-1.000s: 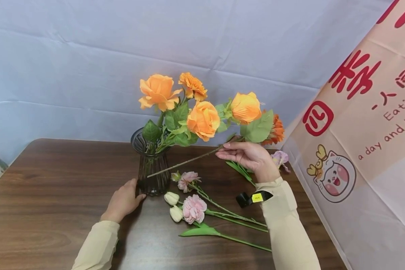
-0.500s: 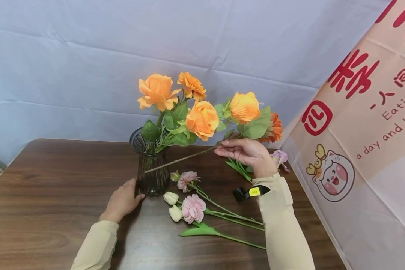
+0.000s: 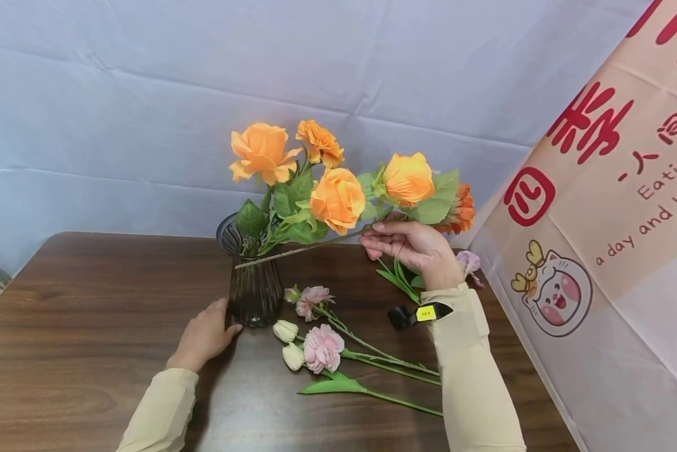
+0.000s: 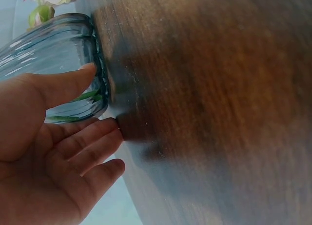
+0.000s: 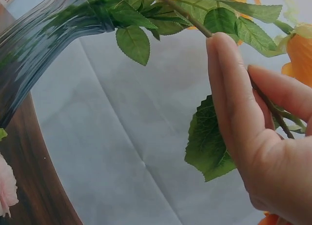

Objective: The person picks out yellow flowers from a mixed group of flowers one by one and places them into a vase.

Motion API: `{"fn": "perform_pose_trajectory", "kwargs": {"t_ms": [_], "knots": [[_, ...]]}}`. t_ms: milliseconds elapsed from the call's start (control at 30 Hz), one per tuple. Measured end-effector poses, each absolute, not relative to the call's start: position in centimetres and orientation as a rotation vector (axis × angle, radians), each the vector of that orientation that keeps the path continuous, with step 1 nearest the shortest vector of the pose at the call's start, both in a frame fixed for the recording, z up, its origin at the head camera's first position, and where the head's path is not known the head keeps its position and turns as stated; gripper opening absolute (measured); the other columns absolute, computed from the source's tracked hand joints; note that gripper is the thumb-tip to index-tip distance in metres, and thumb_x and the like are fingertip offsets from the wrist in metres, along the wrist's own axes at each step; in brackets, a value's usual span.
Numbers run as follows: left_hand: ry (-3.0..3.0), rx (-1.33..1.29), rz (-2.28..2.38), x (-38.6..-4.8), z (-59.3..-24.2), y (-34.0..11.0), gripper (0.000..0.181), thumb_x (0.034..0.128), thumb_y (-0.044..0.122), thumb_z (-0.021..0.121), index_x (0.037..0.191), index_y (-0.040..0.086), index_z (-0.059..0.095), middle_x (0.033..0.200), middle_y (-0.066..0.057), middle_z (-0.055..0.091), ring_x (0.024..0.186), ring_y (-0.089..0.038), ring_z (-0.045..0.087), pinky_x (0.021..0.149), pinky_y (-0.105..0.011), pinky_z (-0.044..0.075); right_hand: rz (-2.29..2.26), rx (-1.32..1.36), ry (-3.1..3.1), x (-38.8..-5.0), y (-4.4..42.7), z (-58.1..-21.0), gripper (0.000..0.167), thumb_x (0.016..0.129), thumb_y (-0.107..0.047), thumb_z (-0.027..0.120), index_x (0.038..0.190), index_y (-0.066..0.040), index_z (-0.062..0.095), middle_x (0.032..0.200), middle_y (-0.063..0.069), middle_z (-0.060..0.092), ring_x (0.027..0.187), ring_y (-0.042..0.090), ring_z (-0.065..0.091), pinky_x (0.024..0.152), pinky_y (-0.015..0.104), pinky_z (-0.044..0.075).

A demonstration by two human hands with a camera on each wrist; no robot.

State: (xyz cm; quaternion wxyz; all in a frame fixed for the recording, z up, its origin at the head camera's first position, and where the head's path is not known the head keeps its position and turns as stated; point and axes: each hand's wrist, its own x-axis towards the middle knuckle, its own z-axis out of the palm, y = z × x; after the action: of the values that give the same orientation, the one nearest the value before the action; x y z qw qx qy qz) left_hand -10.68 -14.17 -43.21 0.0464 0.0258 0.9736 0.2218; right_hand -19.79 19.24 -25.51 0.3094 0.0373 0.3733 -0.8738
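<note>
A dark ribbed glass vase [image 3: 255, 295] stands upright on the wooden table, holding several orange flowers and leaves. My left hand [image 3: 202, 336] holds it low at its left side; in the left wrist view the thumb lies against the glass, with the fingers [image 4: 92, 142] around the other side. To the right of the vase my right hand [image 3: 408, 248] pinches the thin stem [image 3: 304, 249] of an orange many-petalled flower [image 3: 461, 210]. The stem's bare end points left, in front of the vase just below the rim. A broad leaf [image 5: 209, 142] hangs behind my right hand.
Pink flowers [image 3: 323, 348] and cream tulips [image 3: 293, 357] lie in front and right of the vase, stems toward my right sleeve. A purple flower [image 3: 469, 261] lies beyond my right wrist. A pale cloth backdrop [image 3: 146, 125] rises behind the table; a printed banner [image 3: 598, 207] borders the right.
My right hand has shifted slightly left and up. The stem's bare end has risen from the vase's lower body to just under its rim. My left hand and the vase stay nearly in place.
</note>
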Motion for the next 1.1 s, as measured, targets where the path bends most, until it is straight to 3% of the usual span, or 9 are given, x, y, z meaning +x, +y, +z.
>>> {"fn": "perform_pose_trajectory", "kwargs": {"t_ms": [567, 1100], "knots": [[2.978, 0.083, 0.668, -10.7, -43.1, -14.2, 0.062, 0.0856, 0.020, 0.064, 0.127, -0.017, 0.036, 0.123, -0.036, 0.045, 0.104, -0.049, 0.049, 0.083, -0.056, 0.043, -2.366, 0.037, 0.916, -20.3, 20.2, -25.4, 0.034, 0.090, 0.015, 0.027, 0.084, 0.020, 0.060, 0.092, 0.035, 0.058, 0.088, 0.045, 0.060, 0.075, 0.043, 0.053], [2.980, 0.088, 0.680, -10.7, -43.2, -14.2, 0.062, 0.0852, 0.020, 0.064, 0.126, -0.018, 0.037, 0.120, -0.036, 0.046, 0.102, -0.049, 0.050, 0.083, -0.056, 0.043, -2.287, -0.074, 1.105, -19.6, 19.2, -23.6, 0.039, 0.092, 0.014, 0.022, 0.084, 0.018, 0.061, 0.090, 0.033, 0.061, 0.087, 0.039, 0.063, 0.076, 0.038, 0.053]]}}
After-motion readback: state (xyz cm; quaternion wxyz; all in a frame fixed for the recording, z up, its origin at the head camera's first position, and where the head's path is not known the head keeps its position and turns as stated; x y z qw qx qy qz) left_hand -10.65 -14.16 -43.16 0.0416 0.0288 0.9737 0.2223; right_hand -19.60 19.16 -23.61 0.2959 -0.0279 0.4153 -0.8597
